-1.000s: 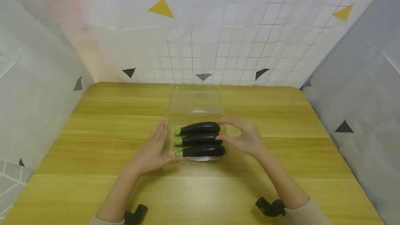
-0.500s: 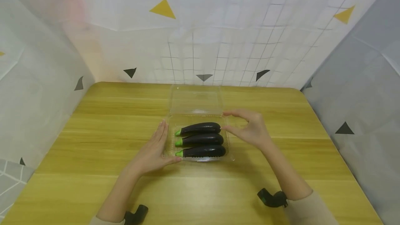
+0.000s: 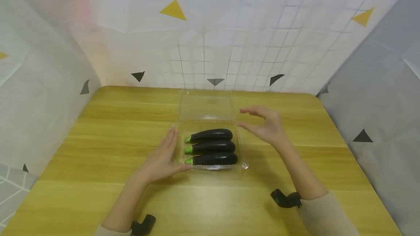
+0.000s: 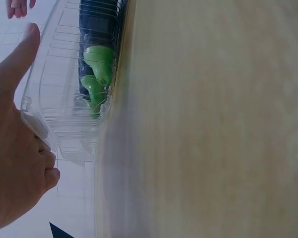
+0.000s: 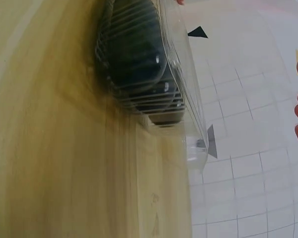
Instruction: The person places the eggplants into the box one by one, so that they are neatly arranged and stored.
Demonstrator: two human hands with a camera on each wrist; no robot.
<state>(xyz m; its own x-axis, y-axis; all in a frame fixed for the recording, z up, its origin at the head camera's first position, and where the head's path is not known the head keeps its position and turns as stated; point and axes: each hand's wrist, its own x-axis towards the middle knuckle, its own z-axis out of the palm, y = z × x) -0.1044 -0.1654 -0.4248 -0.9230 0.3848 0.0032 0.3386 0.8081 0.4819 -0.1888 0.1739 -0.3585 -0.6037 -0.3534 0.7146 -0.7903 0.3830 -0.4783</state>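
A clear plastic clamshell box (image 3: 179,124) lies with its lid (image 3: 207,105) folded back. Inside rest three dark eggplants side by side: the far one (image 3: 211,134), the middle one (image 3: 213,146) and the near one (image 3: 214,158). Their green stems face left, as the left wrist view shows for two stems (image 4: 100,64). My left hand (image 3: 160,158) rests against the box's left side with straight fingers, its thumb at the near left corner. Off the box's far right corner, my right hand (image 3: 267,126) hovers with thumb and fingers apart, holding nothing.
The box stands on a wood-grain table (image 3: 210,199). Behind the table hangs a pale sheet (image 3: 236,46) with grid lines and triangles; grey sheets (image 3: 387,119) stand at the sides. Both wrists wear black mounts (image 3: 285,198).
My right hand has moved from the right ends of the eggplants up and away, beyond the box's right edge. The left hand stays at the box; the eggplants lie as before.
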